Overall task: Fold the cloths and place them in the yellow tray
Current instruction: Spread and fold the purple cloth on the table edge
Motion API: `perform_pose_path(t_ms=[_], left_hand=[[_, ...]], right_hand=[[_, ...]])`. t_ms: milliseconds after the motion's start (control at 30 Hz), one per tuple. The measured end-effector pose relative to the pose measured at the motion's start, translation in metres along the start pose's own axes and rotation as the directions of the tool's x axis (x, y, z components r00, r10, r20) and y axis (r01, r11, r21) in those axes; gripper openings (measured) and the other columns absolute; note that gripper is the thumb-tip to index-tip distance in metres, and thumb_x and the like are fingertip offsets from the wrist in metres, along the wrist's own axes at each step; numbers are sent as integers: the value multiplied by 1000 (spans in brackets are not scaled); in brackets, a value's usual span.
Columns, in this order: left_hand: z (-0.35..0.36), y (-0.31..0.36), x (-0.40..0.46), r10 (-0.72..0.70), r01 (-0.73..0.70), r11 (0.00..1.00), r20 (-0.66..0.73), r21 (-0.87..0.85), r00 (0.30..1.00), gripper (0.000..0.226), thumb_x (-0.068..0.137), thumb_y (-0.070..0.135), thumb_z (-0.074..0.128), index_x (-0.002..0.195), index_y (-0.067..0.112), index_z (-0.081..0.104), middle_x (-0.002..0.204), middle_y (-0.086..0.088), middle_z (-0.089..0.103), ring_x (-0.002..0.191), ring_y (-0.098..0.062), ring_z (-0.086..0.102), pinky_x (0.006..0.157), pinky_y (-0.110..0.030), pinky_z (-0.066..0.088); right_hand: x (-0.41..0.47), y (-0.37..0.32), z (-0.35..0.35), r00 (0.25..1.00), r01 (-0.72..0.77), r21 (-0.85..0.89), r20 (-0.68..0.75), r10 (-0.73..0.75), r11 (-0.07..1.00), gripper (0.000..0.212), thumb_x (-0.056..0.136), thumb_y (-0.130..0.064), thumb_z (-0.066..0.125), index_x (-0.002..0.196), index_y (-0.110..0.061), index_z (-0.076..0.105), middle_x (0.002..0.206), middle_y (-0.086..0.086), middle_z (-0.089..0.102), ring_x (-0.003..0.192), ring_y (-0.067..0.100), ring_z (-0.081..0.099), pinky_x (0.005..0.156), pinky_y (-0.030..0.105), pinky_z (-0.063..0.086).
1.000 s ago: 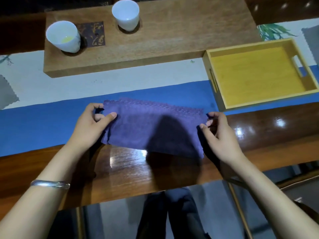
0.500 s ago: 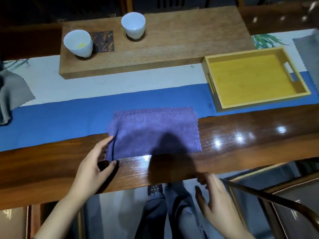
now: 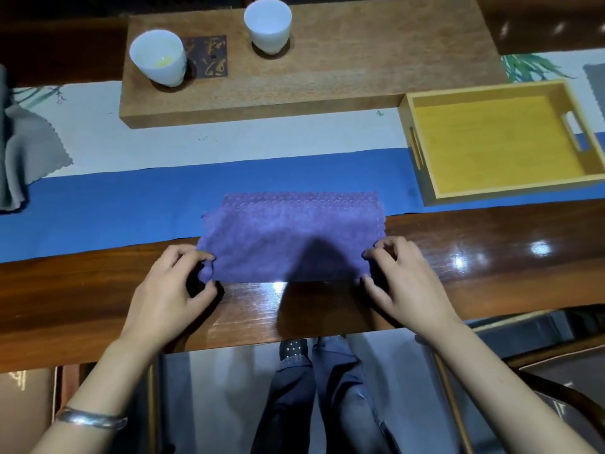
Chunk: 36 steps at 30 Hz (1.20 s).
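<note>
Cloth [image 3: 288, 237], purple, folded oblong, scalloped edges, near corners pinched.

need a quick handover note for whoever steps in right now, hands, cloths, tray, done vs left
Left hand: pinches the near left corner of the purple cloth.
Right hand: pinches the near right corner.
Purple cloth: folded into a rectangle, lying across the blue runner and the near wooden edge, left of the yellow tray.
Grey cloth: crumpled at the far left, unfolded. Another grey piece shows at the far right edge; unclear what it is.
Done: first fold of the purple cloth, it seems.
Left: finish folding it, put it in the tray, which holds nothing yet, then do the grey cloth.
</note>
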<state>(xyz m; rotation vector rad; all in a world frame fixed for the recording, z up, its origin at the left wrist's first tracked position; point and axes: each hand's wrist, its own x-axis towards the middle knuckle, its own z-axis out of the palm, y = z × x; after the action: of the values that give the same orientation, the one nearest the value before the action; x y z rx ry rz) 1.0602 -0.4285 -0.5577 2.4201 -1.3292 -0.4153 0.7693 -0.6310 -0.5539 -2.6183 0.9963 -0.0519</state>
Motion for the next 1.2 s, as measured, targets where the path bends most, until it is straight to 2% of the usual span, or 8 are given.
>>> perform_pose_path(t_ms=[100, 233, 400, 600, 700, 833, 1067, 1200], left_hand=[[0, -3, 2, -51, 47, 994, -39, -97, 998, 32, 77, 9, 69, 99, 30, 59, 100, 12, 62, 71, -5, 57, 62, -23, 43], [8, 3, 4, -171, 107, 930, -158, -351, 973, 37, 81, -1, 58, 90, 34, 59, 93, 13, 65, 77, 0, 56, 66, -7, 40], [14, 18, 7, -391, 161, 589, -105, -792, 914, 32, 87, 2, 51, 97, 31, 60, 88, 14, 71, 85, -2, 65, 75, -11, 49], [16, 12, -2, -520, 330, 438, 64, -836, 852, 45, 86, -12, 34, 93, 21, 63, 65, -2, 59, 65, -14, 52, 74, -35, 39], [12, 11, -19, -423, 342, 520, 112, -782, 899, 37, 90, -5, 36, 96, 18, 64, 79, 1, 68, 70, -11, 59, 79, -35, 45], [11, 15, -29, -222, 180, 868, -36, -464, 974, 23, 88, 13, 58, 101, 33, 62, 104, 9, 62, 91, -2, 61, 77, -17, 47], [17, 32, 37, -121, 117, 950, 4, -288, 993, 44, 88, 23, 67, 129, 15, 54, 120, -5, 55, 90, -16, 58, 89, -24, 41], [28, 42, 58, -138, 152, 958, 77, -242, 988, 45, 87, 26, 67, 128, 14, 51, 86, 1, 59, 84, -20, 58, 74, -28, 39]], right_hand=[[-6, 7, 0, 999, 25, 13, 33, -25, 1000, 27, 80, -27, 68, 102, -13, 60, 104, 8, 53, 90, 30, 53, 73, 37, 48], [-17, 8, -2, 1000, 20, 64, 5, -21, 998, 15, 85, -17, 65, 98, -10, 61, 100, 8, 54, 88, 31, 56, 66, 38, 51], [-27, 10, -14, 998, 42, 23, -41, -41, 999, 17, 83, -14, 66, 99, -12, 62, 97, 6, 56, 83, 28, 59, 55, 33, 50], [-44, 23, -23, 999, 26, -3, -45, -27, 1000, 12, 83, -18, 63, 94, -13, 63, 97, 4, 58, 82, 27, 62, 48, 34, 51], [-57, 28, -22, 998, 57, 44, 22, -58, 997, 13, 81, -24, 57, 89, -14, 60, 97, 1, 56, 84, 26, 62, 56, 33, 52], [-65, 31, -17, 1000, -22, 147, 22, 19, 989, 18, 81, -32, 62, 92, -17, 59, 98, -4, 53, 91, 18, 58, 74, 29, 45], [1, 33, -17, 986, -154, 180, -30, 162, 972, 35, 87, -22, 61, 119, -14, 52, 116, 5, 56, 110, 27, 51, 91, 35, 40], [32, 34, -8, 966, -259, 46, 37, 258, 965, 41, 87, -28, 62, 122, -10, 51, 110, 15, 57, 102, 35, 46, 85, 39, 35]])
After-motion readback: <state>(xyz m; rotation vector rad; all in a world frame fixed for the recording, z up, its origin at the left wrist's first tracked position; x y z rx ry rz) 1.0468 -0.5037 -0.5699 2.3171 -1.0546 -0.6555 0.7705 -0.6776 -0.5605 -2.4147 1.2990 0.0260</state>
